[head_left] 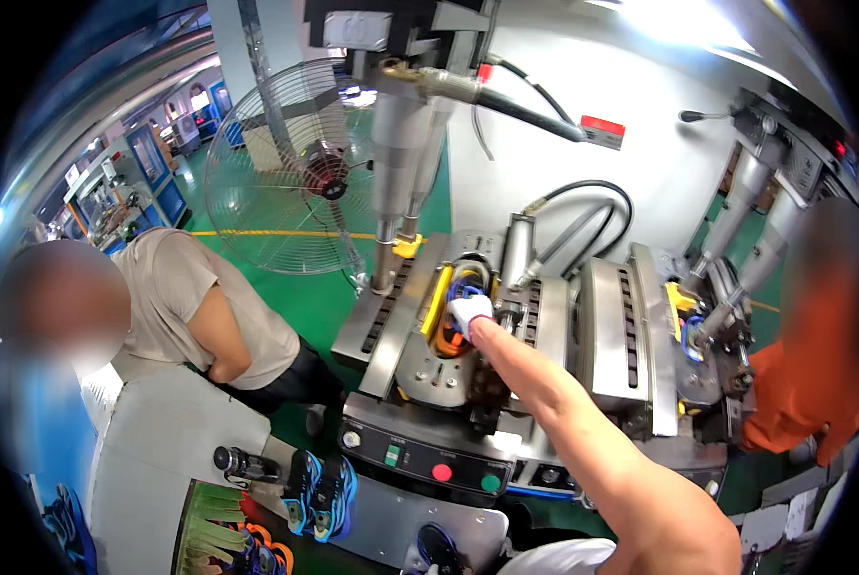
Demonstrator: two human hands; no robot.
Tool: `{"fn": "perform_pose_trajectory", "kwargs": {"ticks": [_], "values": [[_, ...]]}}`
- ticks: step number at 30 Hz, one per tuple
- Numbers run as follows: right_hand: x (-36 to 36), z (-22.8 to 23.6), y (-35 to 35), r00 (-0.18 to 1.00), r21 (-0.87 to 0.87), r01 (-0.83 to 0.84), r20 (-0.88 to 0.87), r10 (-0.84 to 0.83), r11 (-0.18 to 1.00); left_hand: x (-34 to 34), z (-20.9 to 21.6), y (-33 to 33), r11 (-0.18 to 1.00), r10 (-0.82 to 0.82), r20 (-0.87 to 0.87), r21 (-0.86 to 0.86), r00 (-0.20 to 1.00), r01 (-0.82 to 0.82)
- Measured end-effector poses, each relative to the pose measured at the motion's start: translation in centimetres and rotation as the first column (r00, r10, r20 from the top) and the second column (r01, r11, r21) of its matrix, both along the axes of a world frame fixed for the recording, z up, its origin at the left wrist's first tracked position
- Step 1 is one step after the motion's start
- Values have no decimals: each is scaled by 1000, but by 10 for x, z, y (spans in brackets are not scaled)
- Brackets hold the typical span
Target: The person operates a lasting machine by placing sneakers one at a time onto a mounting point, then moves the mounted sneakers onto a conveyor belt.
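Note:
My right hand (469,314), in a white glove, reaches forward into the metal press fixture (434,374) at the centre. Its fingers are bent down around a blue and orange shoe (449,341) in the fixture, and the hand hides part of it. A yellow bar (437,299) runs along the fixture's left side. My left hand is not plainly seen; below a dark blue shoe (439,546) at the bottom edge, a small pale patch is too slight to make out.
A control panel (415,458) with red and green buttons fronts the press. Black and blue shoes (319,494) and a dark bottle (245,464) stand at the lower left. A large fan (295,168) is behind. One person (209,307) bends at left; another in orange (813,383) is at right.

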State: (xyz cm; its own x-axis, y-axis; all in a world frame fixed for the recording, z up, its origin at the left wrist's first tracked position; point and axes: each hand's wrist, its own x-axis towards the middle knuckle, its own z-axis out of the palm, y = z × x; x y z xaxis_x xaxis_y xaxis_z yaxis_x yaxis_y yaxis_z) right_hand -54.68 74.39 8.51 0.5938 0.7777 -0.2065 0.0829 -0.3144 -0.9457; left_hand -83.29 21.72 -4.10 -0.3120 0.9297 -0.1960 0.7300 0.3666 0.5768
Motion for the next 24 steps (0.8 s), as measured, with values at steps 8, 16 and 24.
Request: {"fn": "perform_pose_trajectory", "kwargs": {"ticks": [8,16,24], "values": [[12,-80,44,874,-170,264,458,-161,949,20,-1,20,915,-57,49,403,997,33],[61,-6,28,724,-197,-182,637,267,963,5,-21,-9,924,210,224,273,952,-268],[-89,36,-320,599,92,-671,652,465,736,-15,-46,13,937,119,22,328,993,-119]]}}
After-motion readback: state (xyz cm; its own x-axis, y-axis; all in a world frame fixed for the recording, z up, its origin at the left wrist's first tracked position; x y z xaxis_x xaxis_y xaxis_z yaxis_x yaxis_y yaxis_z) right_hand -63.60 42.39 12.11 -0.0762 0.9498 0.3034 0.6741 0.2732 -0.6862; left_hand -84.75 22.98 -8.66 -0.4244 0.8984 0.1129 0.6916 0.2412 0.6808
